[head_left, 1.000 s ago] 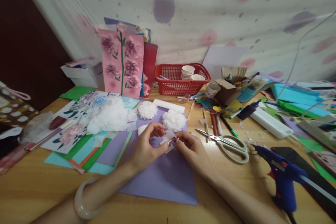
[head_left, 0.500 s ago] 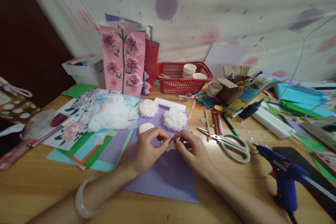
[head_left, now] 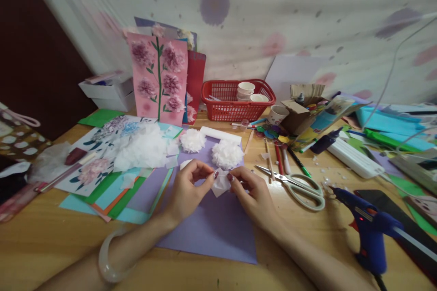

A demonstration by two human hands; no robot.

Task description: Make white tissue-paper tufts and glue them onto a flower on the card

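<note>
While the left hand (head_left: 191, 188) pinches one side of a small, thin, translucent white paper piece (head_left: 221, 183), the right hand (head_left: 253, 194) pinches its other side, thumb and index fingertips closed on it. Piece held above a flat purple paper sheet (head_left: 213, 234), near its middle. Just beyond the hands: two round, ruffled white paper flowers (head_left: 226, 154). Left of these, a loose heap of white tissue paper (head_left: 145, 148). On the pale wooden worktop (head_left: 143, 259), right side: open metal scissors with cream handles (head_left: 303, 193), then a blue plastic glue gun (head_left: 367, 225).
</note>
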